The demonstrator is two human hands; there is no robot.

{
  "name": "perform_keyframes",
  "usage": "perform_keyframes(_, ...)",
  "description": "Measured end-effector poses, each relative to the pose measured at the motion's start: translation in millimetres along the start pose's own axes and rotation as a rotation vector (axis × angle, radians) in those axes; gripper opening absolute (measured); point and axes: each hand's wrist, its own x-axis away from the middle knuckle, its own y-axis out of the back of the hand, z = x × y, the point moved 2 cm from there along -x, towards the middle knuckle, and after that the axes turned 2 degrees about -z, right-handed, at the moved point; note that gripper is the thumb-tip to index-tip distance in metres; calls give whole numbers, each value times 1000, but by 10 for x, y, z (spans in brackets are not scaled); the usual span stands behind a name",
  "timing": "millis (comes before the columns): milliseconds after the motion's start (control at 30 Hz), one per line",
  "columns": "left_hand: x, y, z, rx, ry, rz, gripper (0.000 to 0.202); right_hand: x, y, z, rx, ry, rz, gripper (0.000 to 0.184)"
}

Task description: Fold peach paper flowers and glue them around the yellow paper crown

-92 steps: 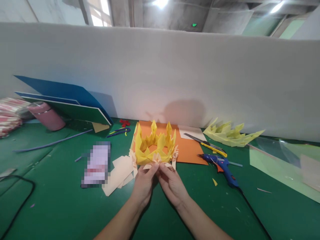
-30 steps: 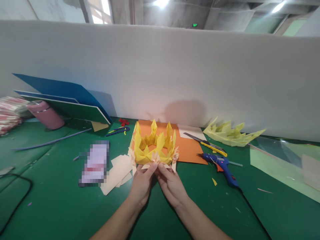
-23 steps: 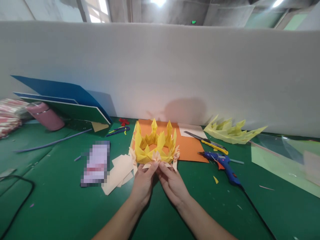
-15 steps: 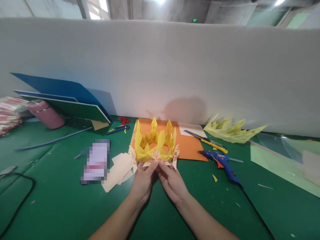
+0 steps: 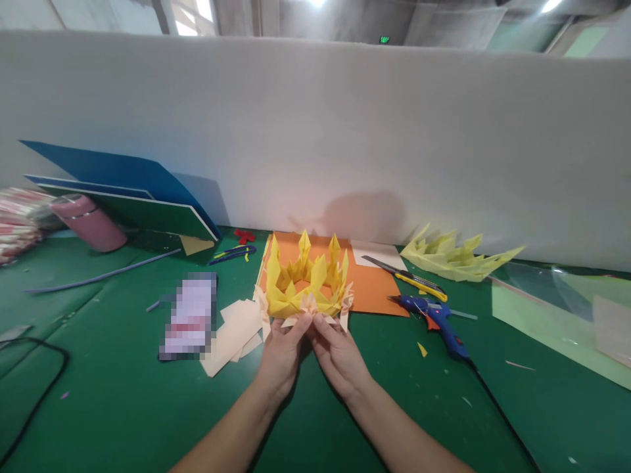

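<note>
A yellow folded-paper crown with tall points stands upright between my hands. Pale pink paper flowers sit on its front and on both sides. My left hand is closed on the front lower edge, its thumb against the front flower. Close beside it, my right hand pinches the same edge from the other side, thumb tip near the left one. The fingers under the crown are partly hidden. Behind the crown lies an orange sheet.
Right of the crown lie a blue glue gun, a yellow utility knife and a pale yellow folded-paper strip. Pink paper pieces and a blurred phone-like object lie left. A pink bottle leans near boards.
The hands and crown hold almost the same position. Only a very slight shift of the whole view shows.
</note>
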Motion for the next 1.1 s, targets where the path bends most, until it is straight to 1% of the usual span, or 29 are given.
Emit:
perform_keyframes(233,-16,7,6,-23,-7,2,41,-12,11,-13,-1,28,20,25)
perform_keyframes(500,8,-8,-14,-44,-34,64,48,-7,1,-2,-12,24,16,26)
perform_keyframes(700,4,35,35,-51,-7,58,44,16,8,2,-9,4,-2,30)
perform_keyframes(800,4,40,37,-50,-10,41,46,12,16,-3,11,16,23,25)
perform_keyframes(900,0,46,34,-68,-18,22,46,7,26,-3,11,18,10,21)
perform_keyframes(1100,6,42,36,-60,-36,67,50,-6,65,-20,24,9,-5,25)
